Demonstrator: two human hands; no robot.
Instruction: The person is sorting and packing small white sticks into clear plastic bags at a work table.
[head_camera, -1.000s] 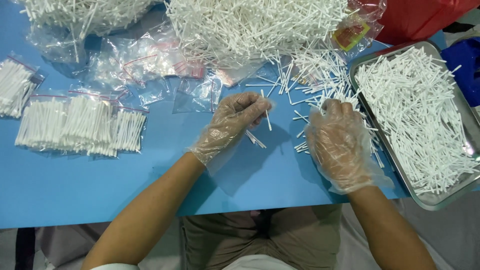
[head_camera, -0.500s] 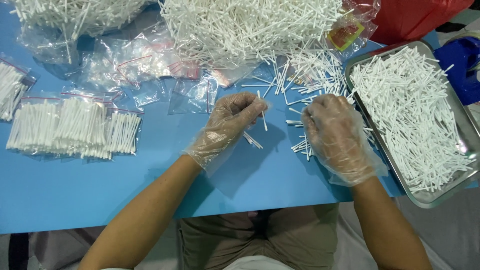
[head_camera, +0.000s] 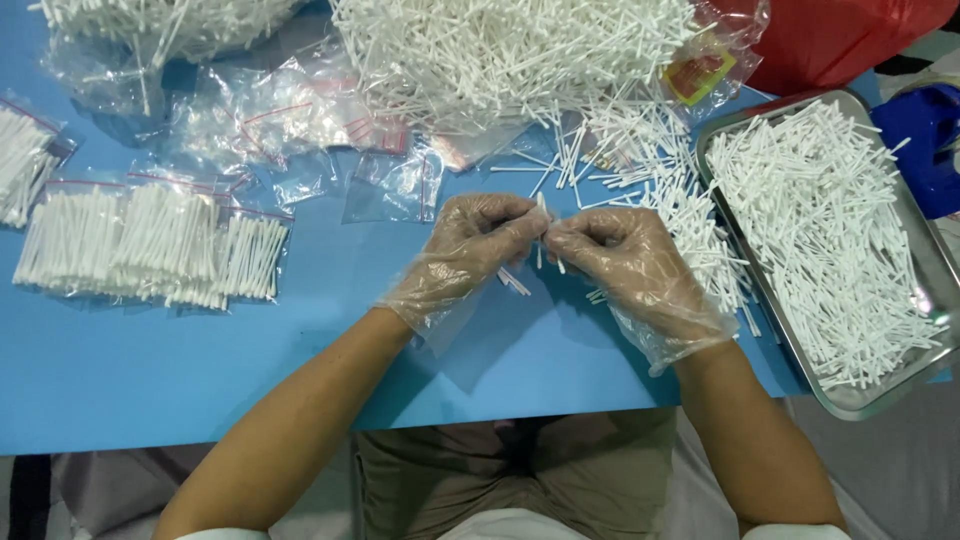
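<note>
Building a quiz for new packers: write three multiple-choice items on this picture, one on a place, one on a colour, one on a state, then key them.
1. Where is the metal tray of white sticks?
A. By the left hand
B. At the table's right edge, beyond the right hand
C. On the person's lap

2. What colour is the table top?
A. Blue
B. Green
C. White

3. How are the left hand and right hand?
A. Flat and far apart
B. Bare
C. Gloved, fingertips together over a few sticks

Key: 1 B, the tray sits on the right; 2 A, bare surface is blue; 3 C, clear gloves meet at the sticks.
</note>
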